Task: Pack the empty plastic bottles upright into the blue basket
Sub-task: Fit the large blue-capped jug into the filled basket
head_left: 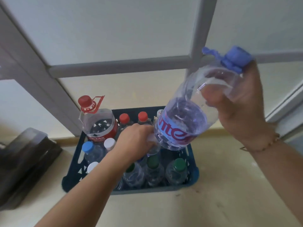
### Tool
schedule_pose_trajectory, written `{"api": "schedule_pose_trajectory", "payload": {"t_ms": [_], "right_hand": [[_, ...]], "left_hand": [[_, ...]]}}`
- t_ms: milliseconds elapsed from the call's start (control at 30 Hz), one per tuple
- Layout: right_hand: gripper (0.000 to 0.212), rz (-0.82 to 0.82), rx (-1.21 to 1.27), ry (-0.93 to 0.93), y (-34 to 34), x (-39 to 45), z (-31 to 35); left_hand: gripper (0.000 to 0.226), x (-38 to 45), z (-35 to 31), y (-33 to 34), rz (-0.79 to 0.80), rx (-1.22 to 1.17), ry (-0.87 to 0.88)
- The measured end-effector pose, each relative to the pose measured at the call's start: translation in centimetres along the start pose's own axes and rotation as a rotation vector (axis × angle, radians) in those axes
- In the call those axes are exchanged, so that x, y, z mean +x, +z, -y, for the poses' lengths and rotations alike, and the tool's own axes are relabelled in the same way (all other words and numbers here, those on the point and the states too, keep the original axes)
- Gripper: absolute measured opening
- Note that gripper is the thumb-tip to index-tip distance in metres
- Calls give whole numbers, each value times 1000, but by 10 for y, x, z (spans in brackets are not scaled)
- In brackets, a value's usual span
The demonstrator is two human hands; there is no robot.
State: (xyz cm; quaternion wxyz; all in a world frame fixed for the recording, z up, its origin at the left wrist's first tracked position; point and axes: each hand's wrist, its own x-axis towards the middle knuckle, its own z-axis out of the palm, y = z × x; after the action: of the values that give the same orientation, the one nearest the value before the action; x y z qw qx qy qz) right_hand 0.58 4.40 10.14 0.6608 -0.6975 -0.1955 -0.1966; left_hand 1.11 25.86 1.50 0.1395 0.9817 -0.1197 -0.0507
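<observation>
Two hands work over my blue basket (164, 190) on the pale floor below a grey-framed frosted partition (118, 68): right hand (236, 108) fingers wrap the big tilted bottle (185, 122) above it; left hand (137, 138) fingers curl on a small bottle (153, 149) inside.

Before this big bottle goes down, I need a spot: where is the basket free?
Free: basket's middle right, between red caps and green caps. Crowded: left side, front row; left hand works mid-basket.

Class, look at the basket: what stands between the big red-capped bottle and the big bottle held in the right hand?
In the head view, two small red-capped bottles stand between the big red-capped bottle and the held bottle.
</observation>
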Motion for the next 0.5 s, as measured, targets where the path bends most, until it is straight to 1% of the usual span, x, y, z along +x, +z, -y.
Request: {"api": "schedule_pose_trajectory", "payload": {"t_ms": [67,133,200,267,400,500], "right_hand": [[59,10,-27,3,-1,-3,-15],[64,65,-92,71,1,-6,-22],[63,113,-159,129,4,-9,-31],[63,157,-159,131,5,-5,-32],[63,277,-214,124,6,4,-30],[61,326,-205,114,9,5,-30]], "left_hand": [[38,1,2,2,5,21,9],[44,0,2,3,21,31,25],[60,-1,1,4,11,13,51],[73,0,4,3,3,-16,111],[73,2,14,3,13,-18,229],[83,0,22,12,-29,-6,268]]}}
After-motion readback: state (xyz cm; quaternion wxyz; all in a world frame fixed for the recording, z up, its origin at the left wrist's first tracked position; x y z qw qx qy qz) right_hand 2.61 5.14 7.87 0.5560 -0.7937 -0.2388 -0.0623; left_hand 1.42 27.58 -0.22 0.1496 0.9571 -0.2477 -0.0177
